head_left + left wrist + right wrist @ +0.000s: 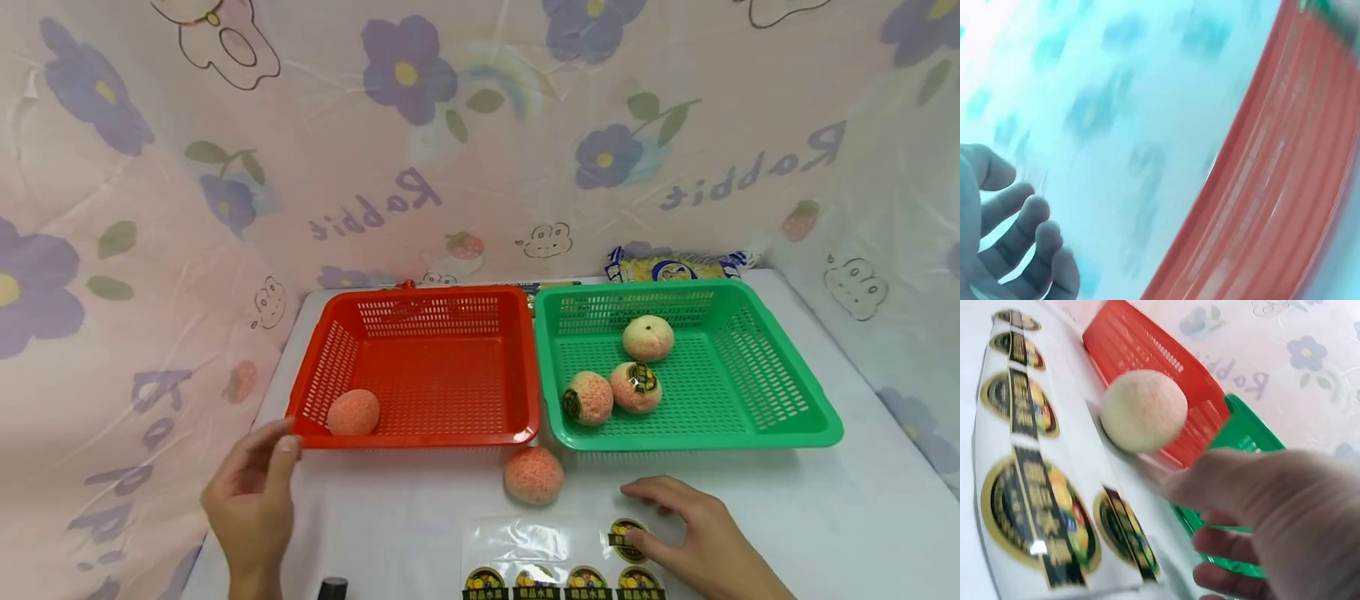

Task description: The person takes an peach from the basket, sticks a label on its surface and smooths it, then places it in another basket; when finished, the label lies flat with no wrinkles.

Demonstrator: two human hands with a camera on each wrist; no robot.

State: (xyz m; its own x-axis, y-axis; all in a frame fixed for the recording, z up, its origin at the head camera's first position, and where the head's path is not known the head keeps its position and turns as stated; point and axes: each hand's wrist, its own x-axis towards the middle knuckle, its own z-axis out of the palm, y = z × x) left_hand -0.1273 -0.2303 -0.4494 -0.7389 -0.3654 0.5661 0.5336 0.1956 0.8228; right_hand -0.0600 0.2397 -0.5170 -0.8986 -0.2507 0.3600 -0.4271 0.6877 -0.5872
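Observation:
My left hand [255, 496] hovers by the front left corner of the red basket [420, 440], fingers loosely bent around nothing. Inside that basket lies one pink peach [354, 412]. My right hand [693, 533] is over the right end of a clear sheet of round fruit stickers [536, 537], with its thumb tip overlapping a single sticker [622, 533]; whether it touches cannot be told. Just beyond the sheet, between the hands, another peach [534, 476] sits on the table; the right wrist view shows this peach [1144, 411] pale and without a label on the visible side.
A green basket [697, 442] stands right of the red one, holding three peaches, two with stickers showing. Behind it lies a yellow and blue packet [675, 267]. A black-topped object [332, 588] is at the front edge. A printed curtain [480, 167] encloses the table.

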